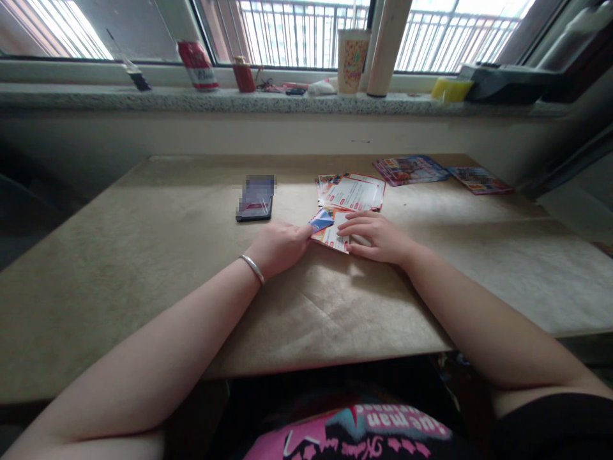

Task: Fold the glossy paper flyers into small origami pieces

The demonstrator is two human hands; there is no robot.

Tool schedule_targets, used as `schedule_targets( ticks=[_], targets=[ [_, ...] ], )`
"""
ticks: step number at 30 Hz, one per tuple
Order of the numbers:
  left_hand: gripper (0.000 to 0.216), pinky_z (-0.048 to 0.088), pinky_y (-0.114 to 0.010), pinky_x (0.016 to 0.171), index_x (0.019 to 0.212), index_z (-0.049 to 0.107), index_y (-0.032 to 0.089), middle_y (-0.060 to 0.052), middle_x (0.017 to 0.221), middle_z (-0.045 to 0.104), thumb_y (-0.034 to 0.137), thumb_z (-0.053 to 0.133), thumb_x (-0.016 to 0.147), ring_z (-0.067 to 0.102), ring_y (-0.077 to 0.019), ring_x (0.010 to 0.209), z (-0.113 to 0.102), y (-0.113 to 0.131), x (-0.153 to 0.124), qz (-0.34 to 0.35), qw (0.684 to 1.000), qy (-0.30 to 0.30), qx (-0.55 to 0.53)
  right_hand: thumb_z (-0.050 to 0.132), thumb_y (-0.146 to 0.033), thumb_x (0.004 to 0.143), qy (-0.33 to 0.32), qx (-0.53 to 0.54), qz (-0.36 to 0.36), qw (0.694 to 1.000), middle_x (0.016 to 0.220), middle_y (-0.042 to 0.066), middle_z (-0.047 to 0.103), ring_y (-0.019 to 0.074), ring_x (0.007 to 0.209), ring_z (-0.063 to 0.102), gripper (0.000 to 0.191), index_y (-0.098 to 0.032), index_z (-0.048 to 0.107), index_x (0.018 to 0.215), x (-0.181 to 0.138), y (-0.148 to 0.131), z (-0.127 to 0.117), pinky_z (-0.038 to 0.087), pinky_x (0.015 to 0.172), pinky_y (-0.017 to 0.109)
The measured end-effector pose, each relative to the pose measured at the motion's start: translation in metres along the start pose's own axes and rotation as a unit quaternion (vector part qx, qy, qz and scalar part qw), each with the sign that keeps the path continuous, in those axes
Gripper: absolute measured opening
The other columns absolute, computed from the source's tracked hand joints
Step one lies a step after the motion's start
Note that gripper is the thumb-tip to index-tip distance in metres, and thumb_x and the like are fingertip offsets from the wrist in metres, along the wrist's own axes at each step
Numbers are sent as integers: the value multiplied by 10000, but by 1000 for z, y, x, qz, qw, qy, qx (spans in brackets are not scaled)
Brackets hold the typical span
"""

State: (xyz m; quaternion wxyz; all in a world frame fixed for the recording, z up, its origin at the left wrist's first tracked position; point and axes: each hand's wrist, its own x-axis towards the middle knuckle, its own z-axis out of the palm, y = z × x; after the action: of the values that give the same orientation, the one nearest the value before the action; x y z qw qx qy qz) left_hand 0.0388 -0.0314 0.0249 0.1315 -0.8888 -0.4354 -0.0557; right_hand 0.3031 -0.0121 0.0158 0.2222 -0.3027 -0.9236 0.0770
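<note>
My left hand (283, 246) is closed on the left edge of a small blue card (322, 221), pinched between thumb and fingers. Under and beside it lies a white printed card (341, 240) with red and orange marks. My right hand (373, 237) rests with its fingers spread, the fingertips touching the right side of that white card. Just beyond both hands, a loose pile of white cards with red borders (357, 193) lies fanned on the table.
A phone (256, 199) lies left of the cards on the table (158, 255). Colourful booklets (410, 170) and another bright stack (479, 180) sit at the back right. The windowsill holds a red can (197, 66), a patterned cup (353, 61) and a yellow sponge-like block (451, 90).
</note>
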Motion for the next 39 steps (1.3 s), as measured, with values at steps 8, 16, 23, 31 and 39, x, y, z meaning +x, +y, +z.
schedule_targets(
  ticks=[8,16,23,31,39],
  targets=[
    [284,425,-276,592,970,613,164,-90,884,728,317,374,993,685,-203,750,5,1,1,-47,998,15,-49,650,-464,849,48,-10,-35,998,1131,79,724,247,1144,610,355,-243,718,1119,2,-5,3,461,1020,449],
    [247,464,-270,635,986,626,162,-76,914,731,286,412,972,682,-190,767,11,-3,4,-13,996,24,-87,592,-336,905,59,-22,-84,994,999,19,761,207,1012,641,193,-267,752,989,5,-3,4,495,962,407],
    [323,522,-317,848,975,690,179,-66,1040,727,358,422,983,673,-199,968,14,-12,2,93,983,32,-158,564,-315,915,44,-38,-94,994,806,53,745,198,832,652,237,-199,742,811,3,-6,2,504,806,357],
    [290,525,-356,916,1073,711,200,-41,1146,714,303,457,978,643,-203,1018,23,-16,2,146,976,73,-146,535,-296,898,-5,3,36,999,734,47,692,145,679,589,243,-188,686,741,1,-8,6,424,654,266],
    [314,511,-392,913,1186,664,192,-71,1189,685,326,483,968,611,-228,1031,19,-13,1,159,979,50,-116,521,-305,862,2,17,155,988,672,14,628,115,589,503,201,-190,595,715,1,-10,6,354,595,253]
  ],
)
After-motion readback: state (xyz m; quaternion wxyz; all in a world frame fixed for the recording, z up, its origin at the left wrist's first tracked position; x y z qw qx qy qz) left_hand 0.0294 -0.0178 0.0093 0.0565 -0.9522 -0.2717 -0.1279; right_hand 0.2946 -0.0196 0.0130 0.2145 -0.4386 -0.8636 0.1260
